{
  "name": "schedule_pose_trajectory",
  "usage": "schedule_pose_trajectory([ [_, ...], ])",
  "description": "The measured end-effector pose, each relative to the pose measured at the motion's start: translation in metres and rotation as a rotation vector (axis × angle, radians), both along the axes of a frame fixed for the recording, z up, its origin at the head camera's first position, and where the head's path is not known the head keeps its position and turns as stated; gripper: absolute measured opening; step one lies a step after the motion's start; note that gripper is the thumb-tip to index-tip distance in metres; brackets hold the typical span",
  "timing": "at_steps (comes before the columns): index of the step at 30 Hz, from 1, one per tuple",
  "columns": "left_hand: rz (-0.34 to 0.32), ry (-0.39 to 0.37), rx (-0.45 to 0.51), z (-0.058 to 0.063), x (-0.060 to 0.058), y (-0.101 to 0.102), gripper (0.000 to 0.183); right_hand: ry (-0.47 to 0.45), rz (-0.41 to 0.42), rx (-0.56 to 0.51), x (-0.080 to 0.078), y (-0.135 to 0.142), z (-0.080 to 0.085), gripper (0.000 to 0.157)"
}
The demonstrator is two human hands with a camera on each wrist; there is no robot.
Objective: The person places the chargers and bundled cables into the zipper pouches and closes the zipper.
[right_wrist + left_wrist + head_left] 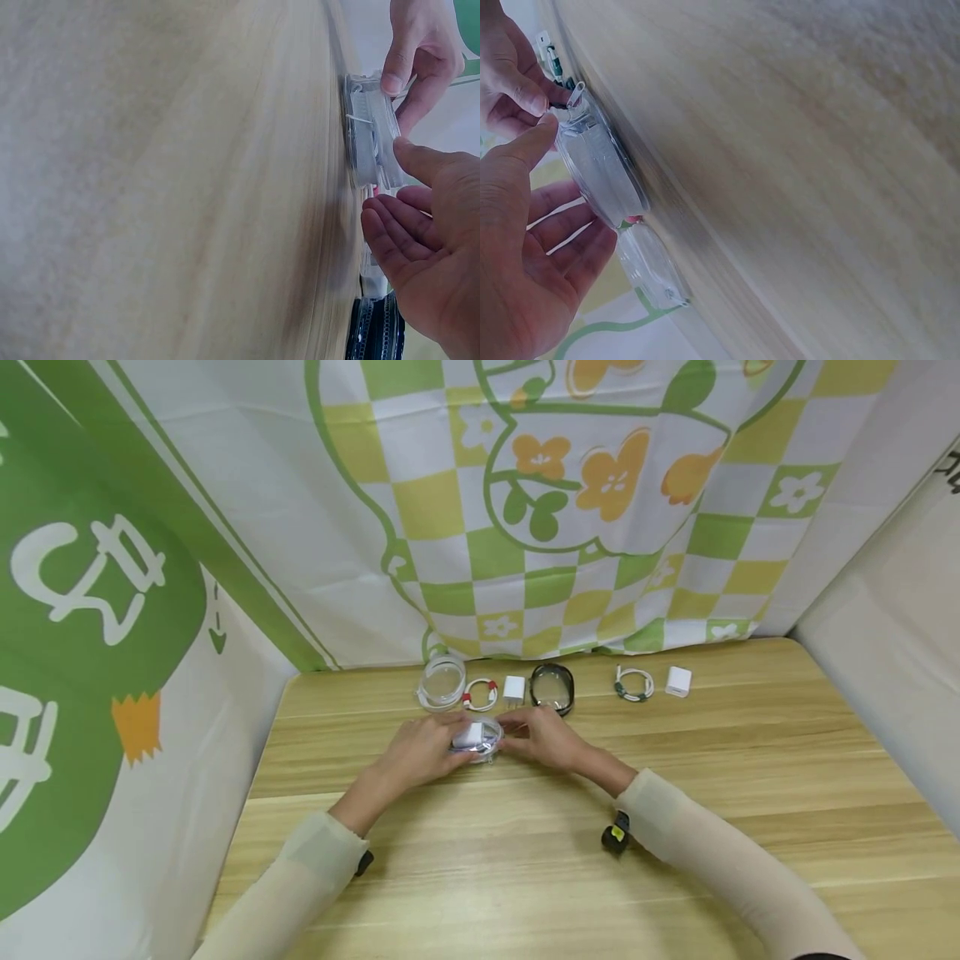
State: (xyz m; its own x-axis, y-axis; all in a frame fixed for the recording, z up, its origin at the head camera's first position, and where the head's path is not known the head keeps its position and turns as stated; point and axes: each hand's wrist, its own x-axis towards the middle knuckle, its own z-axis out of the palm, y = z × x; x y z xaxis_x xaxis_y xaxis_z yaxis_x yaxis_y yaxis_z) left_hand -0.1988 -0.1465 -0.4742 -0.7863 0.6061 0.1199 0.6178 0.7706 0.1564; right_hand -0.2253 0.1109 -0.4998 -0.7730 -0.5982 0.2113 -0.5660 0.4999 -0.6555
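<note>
Nearest us, a pale left sleeve [300, 864] and right sleeve [723, 856] reach over the bare front of the desk [487, 868]. Beyond them, midway between the hands, we see a clear round case [489, 746] with a white charger [471, 735] inside. The left hand [427, 749] holds it, thumb on the near side and fingers curved round the far side. The right hand [547, 739] has its thumb touching the opposite edge; we cannot tell whether its fingers pinch anything. We would expect a light, soft-walled thing, slick and apt to dent, stiffest at the rim, so we would hold it there and keep the zip pull [577, 93] free. Just behind stand a second clear case [438, 703], a red-tied cable [468, 700], a white plug [514, 687] and a black-rimmed case [535, 687]; well to the right, a green-tied cable [636, 697] and a white block [678, 681]. Farthest hangs a checked cloth [498, 572].
</note>
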Motion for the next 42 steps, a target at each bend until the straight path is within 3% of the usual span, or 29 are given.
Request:
schedule_pose_trajectory([
  [10,0.018,0.028,0.002,-0.002,0.002,0.002,0.061,0.001,-0.065,-0.012,0.006,0.008,-0.003,0.035],
  [17,0.024,0.034,0.023,-0.004,0.004,0.0,0.067,-0.112,-0.073,-0.058,0.015,0.012,-0.007,0.028],
  [23,0.041,-0.019,0.08,-0.008,0.001,-0.003,0.072,-0.178,-0.049,-0.133,0.021,0.011,-0.014,0.028],
  [33,0.052,-0.087,0.134,-0.013,-0.003,-0.005,0.071,-0.222,-0.119,-0.219,0.028,0.004,-0.026,0.024],
  [42,0.059,-0.109,0.151,-0.015,-0.005,-0.006,0.068,-0.203,-0.169,-0.204,0.032,-0.005,-0.026,0.019],
])
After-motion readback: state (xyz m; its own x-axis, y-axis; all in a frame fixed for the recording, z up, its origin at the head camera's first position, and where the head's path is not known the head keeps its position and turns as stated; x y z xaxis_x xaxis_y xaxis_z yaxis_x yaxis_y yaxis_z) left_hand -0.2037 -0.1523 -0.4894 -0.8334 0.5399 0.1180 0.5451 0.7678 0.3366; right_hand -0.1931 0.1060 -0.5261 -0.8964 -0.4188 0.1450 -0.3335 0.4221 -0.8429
